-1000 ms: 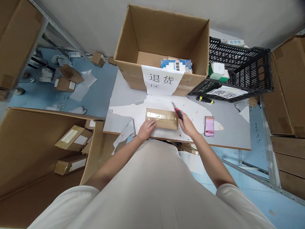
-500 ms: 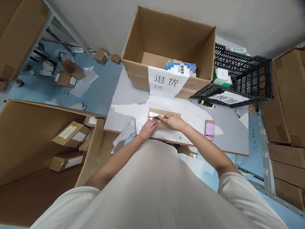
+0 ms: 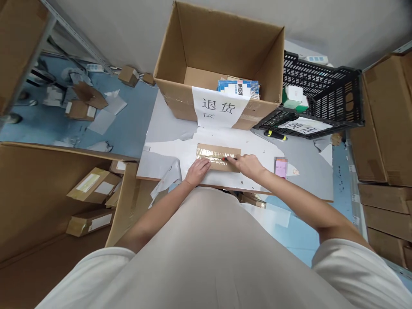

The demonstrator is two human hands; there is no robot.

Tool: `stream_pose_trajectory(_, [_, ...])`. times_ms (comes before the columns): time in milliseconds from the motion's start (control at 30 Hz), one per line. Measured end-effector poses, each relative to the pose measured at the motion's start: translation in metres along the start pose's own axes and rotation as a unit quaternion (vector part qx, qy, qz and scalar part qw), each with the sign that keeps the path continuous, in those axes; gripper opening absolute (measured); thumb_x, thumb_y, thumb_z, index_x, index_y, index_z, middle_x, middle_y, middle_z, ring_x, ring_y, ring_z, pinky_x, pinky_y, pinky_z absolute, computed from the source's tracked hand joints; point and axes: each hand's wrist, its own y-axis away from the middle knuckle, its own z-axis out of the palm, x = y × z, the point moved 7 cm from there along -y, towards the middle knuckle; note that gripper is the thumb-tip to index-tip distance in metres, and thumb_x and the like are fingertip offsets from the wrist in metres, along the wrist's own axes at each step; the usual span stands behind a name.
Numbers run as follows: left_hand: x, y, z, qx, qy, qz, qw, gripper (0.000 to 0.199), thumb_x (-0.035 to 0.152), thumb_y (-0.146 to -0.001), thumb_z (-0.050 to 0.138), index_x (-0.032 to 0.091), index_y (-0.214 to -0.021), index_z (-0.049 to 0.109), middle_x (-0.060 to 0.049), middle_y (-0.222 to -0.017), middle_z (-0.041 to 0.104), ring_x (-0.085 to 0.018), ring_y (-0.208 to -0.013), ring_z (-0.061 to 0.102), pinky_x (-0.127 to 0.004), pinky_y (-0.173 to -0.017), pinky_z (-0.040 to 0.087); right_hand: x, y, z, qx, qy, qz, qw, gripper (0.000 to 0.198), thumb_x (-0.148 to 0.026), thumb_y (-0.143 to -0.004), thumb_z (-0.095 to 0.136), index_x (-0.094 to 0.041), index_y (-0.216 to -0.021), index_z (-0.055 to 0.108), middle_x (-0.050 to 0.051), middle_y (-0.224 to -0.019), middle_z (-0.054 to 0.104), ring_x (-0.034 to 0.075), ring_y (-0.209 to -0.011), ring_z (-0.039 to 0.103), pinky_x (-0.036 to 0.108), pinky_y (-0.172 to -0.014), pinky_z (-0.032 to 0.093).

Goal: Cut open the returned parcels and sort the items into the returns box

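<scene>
A small taped cardboard box (image 3: 219, 151) lies flat on the white-topped table (image 3: 257, 148) in front of me. My left hand (image 3: 197, 171) rests on the box's left near corner, fingers stretched out and flat. My right hand (image 3: 249, 165) is closed around a box cutter (image 3: 229, 159) with red and black on it. The cutter's tip is at the shiny tape along the middle of the box. Most of the cutter's handle is hidden in my fingers.
Behind the small box stands a large open carton (image 3: 222, 47) with blue-and-white boxes (image 3: 240, 87) inside. A black plastic crate (image 3: 337, 92) is to its right. A yellow-and-black tool (image 3: 276, 135) and a pink packet (image 3: 280, 167) lie on the table. Another big carton (image 3: 127, 206) holds parcels at left.
My right hand has drawn the box cutter rightward along the tape, away from my left hand. My left hand still lies on the box. The view has shifted slightly.
</scene>
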Motion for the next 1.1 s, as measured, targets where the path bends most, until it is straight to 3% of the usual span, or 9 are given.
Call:
stream_pose_trajectory(167, [-0.001, -0.001, 0.0, 0.005, 0.009, -0.002, 1.0, 0.03, 0.033, -0.093, 0.045, 0.023, -0.116, 0.061, -0.012, -0.119, 0.063, -0.026, -0.121, 0.052, -0.05, -0.104, 0.04, 0.065, 0.054, 0.021, 0.03, -0.045, 0.058, 0.997, 0.057, -0.005, -0.087, 0.037, -0.032, -0.135, 0.048, 0.013, -0.095, 0.066, 0.023, -0.077, 0.066, 0.035, -0.07, 0.041])
stream_pose_trajectory(333, [0.007, -0.003, -0.007, -0.005, -0.033, 0.019, 0.999, 0.03, 0.032, -0.092, 0.044, 0.021, -0.115, 0.061, -0.013, -0.116, 0.062, -0.026, -0.117, 0.053, -0.047, -0.101, 0.041, 0.093, 0.085, 0.047, 0.064, -0.121, 0.09, 0.986, 0.057, -0.013, -0.088, 0.04, -0.033, -0.141, 0.041, 0.01, -0.099, 0.067, 0.021, -0.076, 0.063, 0.032, -0.066, 0.044])
stream_pose_trajectory(400, [0.011, -0.007, -0.01, -0.027, -0.055, 0.021, 0.998, 0.031, 0.034, -0.091, 0.045, 0.021, -0.114, 0.061, -0.013, -0.115, 0.062, -0.028, -0.114, 0.054, -0.048, -0.099, 0.041, 0.099, 0.09, 0.06, 0.113, -0.23, 0.127, 0.958, 0.051, -0.024, -0.092, 0.039, -0.028, -0.143, 0.04, 0.01, -0.102, 0.067, 0.02, -0.077, 0.063, 0.033, -0.068, 0.048])
stream_pose_trajectory(500, [0.015, -0.019, -0.016, -0.053, -0.08, 0.018, 0.995, 0.039, 0.041, -0.084, 0.055, 0.021, -0.118, 0.059, -0.015, -0.117, 0.06, -0.033, -0.115, 0.051, -0.051, -0.101, 0.034, 0.098, 0.091, 0.092, 0.153, -0.423, 0.178, 0.875, 0.053, -0.036, -0.094, 0.036, -0.021, -0.145, 0.037, 0.007, -0.092, 0.069, 0.016, -0.065, 0.06, 0.033, -0.064, 0.052])
stream_pose_trajectory(600, [0.017, -0.039, -0.022, -0.048, -0.086, 0.01, 0.995, 0.072, 0.051, -0.069, 0.07, 0.019, -0.13, 0.051, -0.019, -0.136, 0.047, -0.04, -0.13, 0.037, -0.056, -0.11, 0.018, 0.085, 0.083, 0.122, 0.156, -0.565, 0.197, 0.786, 0.061, -0.045, -0.091, 0.04, -0.02, -0.146, 0.034, 0.005, -0.087, 0.068, 0.013, -0.057, 0.056, 0.029, -0.051, 0.052])
stream_pose_trajectory(700, [0.014, -0.058, -0.021, -0.071, -0.108, -0.012, 0.992, 0.105, 0.062, -0.055, 0.075, 0.014, -0.14, 0.038, -0.022, -0.149, 0.028, -0.046, -0.139, 0.016, -0.06, -0.111, 0.003, 0.074, 0.074, 0.135, 0.167, -0.637, 0.196, 0.727, 0.065, -0.049, -0.088, 0.044, -0.022, -0.146, 0.033, 0.006, -0.1, 0.066, 0.011, -0.057, 0.055, 0.025, -0.045, 0.05])
stream_pose_trajectory(867, [0.008, -0.067, -0.01, -0.152, -0.181, -0.041, 0.971, 0.113, 0.07, -0.056, 0.068, 0.013, -0.145, 0.029, -0.022, -0.15, 0.027, -0.042, -0.14, 0.017, -0.057, -0.113, 0.002, 0.066, 0.065, 0.141, 0.176, -0.685, 0.194, 0.68, 0.069, -0.053, -0.085, 0.049, -0.023, -0.146, 0.035, 0.008, -0.108, 0.064, 0.008, -0.055, 0.053, 0.022, -0.041, 0.048])
stream_pose_trajectory(1100, [0.009, -0.065, -0.011, -0.136, -0.196, -0.036, 0.971, 0.11, 0.07, -0.057, 0.067, 0.012, -0.143, 0.033, -0.023, -0.145, 0.034, -0.042, -0.137, 0.025, -0.057, -0.113, 0.005, 0.065, 0.062, 0.144, 0.189, -0.705, 0.202, 0.653, 0.072, -0.055, -0.084, 0.051, -0.023, -0.146, 0.034, 0.007, -0.101, 0.065, 0.009, -0.055, 0.053, 0.021, -0.04, 0.047])
